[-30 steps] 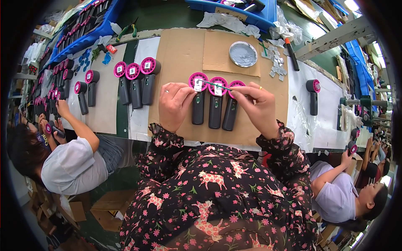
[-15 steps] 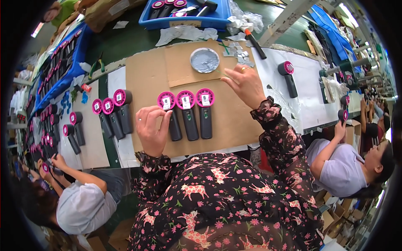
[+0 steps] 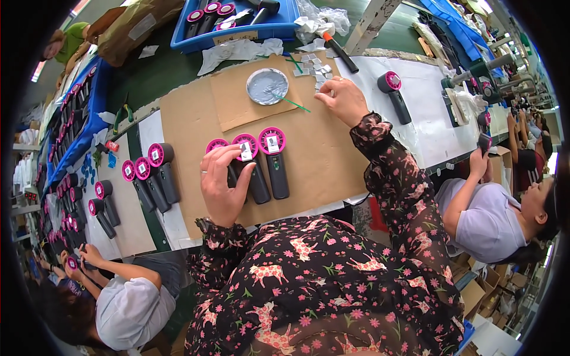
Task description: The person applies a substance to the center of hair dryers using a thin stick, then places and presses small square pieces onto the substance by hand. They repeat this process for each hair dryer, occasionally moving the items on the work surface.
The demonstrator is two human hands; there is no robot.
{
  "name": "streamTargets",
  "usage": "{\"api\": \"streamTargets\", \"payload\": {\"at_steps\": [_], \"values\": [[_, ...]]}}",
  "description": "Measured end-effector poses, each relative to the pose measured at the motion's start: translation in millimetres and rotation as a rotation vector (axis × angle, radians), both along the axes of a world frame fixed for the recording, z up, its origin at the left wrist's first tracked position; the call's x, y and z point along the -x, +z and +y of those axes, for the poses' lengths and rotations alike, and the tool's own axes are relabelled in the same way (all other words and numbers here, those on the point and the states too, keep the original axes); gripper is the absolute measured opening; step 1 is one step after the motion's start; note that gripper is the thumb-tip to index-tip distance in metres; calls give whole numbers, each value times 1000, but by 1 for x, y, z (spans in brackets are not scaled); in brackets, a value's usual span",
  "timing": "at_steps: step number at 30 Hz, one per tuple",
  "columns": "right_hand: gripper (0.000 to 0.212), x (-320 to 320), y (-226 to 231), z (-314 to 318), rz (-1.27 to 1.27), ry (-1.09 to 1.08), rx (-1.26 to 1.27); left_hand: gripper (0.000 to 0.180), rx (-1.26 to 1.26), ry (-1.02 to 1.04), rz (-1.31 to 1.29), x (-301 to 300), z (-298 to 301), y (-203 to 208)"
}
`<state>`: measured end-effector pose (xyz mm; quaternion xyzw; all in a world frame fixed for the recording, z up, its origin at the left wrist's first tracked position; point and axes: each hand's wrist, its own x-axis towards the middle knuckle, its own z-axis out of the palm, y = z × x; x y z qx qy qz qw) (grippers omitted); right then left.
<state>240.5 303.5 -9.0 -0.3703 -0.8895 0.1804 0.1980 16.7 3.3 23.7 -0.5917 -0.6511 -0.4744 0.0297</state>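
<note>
Blue crate (image 3: 193, 44) of fans stands beyond your cardboard, cut off by the upper edge. Grey squares (image 3: 309, 64) lie beside the tin (image 3: 248, 89), where a green stick (image 3: 294, 103) rests in grey paste. Three pink-rimmed fans (image 3: 259, 187) lie in a row before you; your left hand (image 3: 221, 185), thumb and fingers parted, hides much of the leftmost. Your right hand (image 3: 345, 104), fingers bent, is near the squares; cannot tell whether its fingertips pinch anything.
</note>
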Motion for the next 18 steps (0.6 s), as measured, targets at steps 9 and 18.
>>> {"api": "streamTargets", "payload": {"at_steps": [9,18], "values": [[25,0,-18,-7,-91,-92,-126,45,52,-40,31,-3,0,-4],[13,2,43,-66,441,57,270,61,115,-52,84,-11,14,-4]]}}
